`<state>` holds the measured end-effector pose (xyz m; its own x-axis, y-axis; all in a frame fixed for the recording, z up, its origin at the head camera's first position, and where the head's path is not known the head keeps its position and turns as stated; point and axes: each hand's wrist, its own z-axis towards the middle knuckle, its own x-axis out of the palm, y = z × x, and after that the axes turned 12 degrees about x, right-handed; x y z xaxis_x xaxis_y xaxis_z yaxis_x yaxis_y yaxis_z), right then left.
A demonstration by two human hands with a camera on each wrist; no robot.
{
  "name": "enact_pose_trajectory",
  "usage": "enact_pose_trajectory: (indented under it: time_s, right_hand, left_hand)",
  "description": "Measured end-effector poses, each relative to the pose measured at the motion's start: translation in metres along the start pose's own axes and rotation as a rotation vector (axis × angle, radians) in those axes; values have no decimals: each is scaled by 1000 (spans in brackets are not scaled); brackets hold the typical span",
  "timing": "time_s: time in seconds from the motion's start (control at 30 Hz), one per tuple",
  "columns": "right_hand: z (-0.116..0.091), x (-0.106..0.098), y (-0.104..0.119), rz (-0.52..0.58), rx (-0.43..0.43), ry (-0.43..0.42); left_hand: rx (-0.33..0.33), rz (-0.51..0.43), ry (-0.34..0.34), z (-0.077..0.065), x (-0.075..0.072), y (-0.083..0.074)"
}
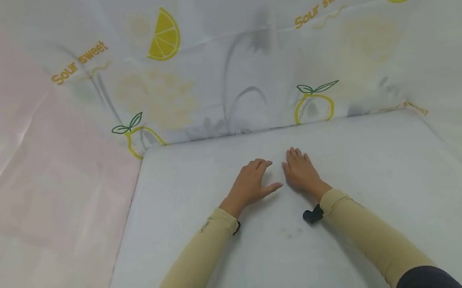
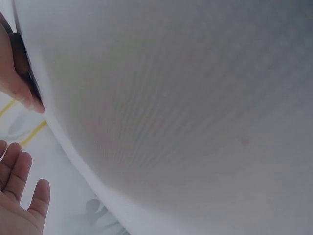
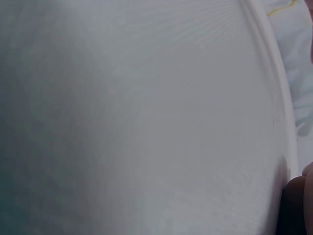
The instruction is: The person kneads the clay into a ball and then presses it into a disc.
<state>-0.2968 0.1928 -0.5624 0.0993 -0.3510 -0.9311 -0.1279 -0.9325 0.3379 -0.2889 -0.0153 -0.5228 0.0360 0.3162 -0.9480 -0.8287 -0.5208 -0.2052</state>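
My left hand (image 1: 248,184) is over the white tabletop (image 1: 235,276), thumb spread away from loosely bent fingers that point right. Beside it, my right hand (image 1: 301,170) appears to rest on the tabletop with its fingers together and fairly straight, pointing away from me. A small gap separates the two hands, and neither holds anything. In the left wrist view, parts of two hands show at the left edge, beside the white surface (image 2: 171,147). Only a sliver of fingers (image 3: 308,196) appears at the lower right of the right wrist view.
A lemon-printed cloth (image 1: 211,81) hangs behind the table and along both sides. Faint brownish spots (image 1: 290,232) mark the tabletop in front of the hands. A black wrist device (image 1: 313,214) sits at the right sleeve's cuff. A thin orange cord (image 1: 413,107) lies at the back right corner.
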Motion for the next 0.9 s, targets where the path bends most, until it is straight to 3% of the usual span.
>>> enact_pose_trajectory:
  time_s: [0.4, 0.67, 0.9]
  right_hand:
    - [0, 8, 11, -66, -4, -52]
    - [3, 11, 10, -87, 11, -74]
    - [6, 12, 3, -87, 27, -76]
  left_hand:
    - [-65, -5, 43, -5, 4, 5]
    - [-52, -27, 24, -5, 6, 8]
    - [-62, -38, 47, -1, 9, 7]
